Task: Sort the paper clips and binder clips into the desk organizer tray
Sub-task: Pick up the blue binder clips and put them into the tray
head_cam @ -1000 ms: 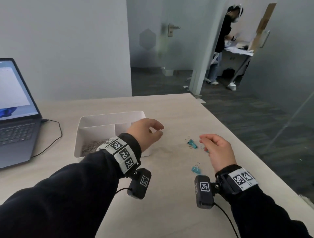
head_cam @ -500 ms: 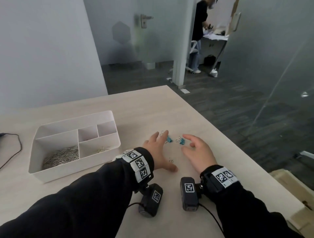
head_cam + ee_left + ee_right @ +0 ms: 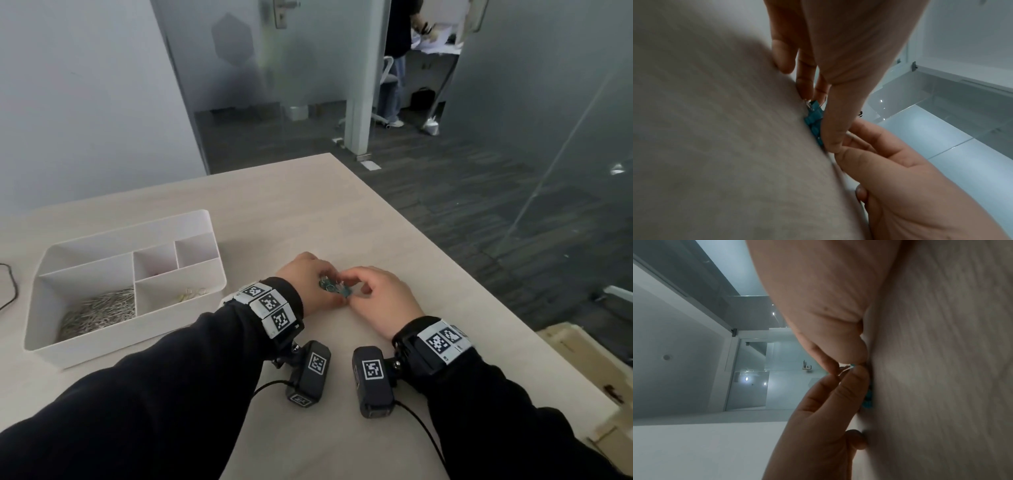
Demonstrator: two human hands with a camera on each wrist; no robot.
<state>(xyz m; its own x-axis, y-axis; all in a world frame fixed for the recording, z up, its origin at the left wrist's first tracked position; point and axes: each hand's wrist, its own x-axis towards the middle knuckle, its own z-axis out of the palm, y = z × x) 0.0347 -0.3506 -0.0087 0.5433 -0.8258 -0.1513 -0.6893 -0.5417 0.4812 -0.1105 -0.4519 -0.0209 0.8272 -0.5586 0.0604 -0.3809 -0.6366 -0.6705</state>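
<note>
Several teal binder clips point(image 3: 331, 287) lie bunched on the pale table between my two hands. My left hand point(image 3: 323, 277) curls over them from the left, and its thumb and fingers pinch the clips point(image 3: 813, 120) against the tabletop. From the right, my right hand point(image 3: 349, 282) pinches one of the clips point(image 3: 869, 395) at that edge of the bunch between thumb and forefinger. The white organizer tray point(image 3: 214, 274) stands to the left. It has silver paper clips point(image 3: 99, 308) heaped in its big compartment and a few gold clips point(image 3: 191, 294) in the front right one.
The table's right edge point(image 3: 445, 253) drops to dark flooring. Cardboard boxes point(image 3: 582, 363) sit on the floor at the lower right. A black cable point(image 3: 10, 284) lies at the far left. A person stands at a desk behind the glass wall point(image 3: 397, 68).
My left hand came from over the tray across to the clips. Both hands closed in and gathered the scattered binder clips into one bunch. The view swung right and the laptop left the frame.
</note>
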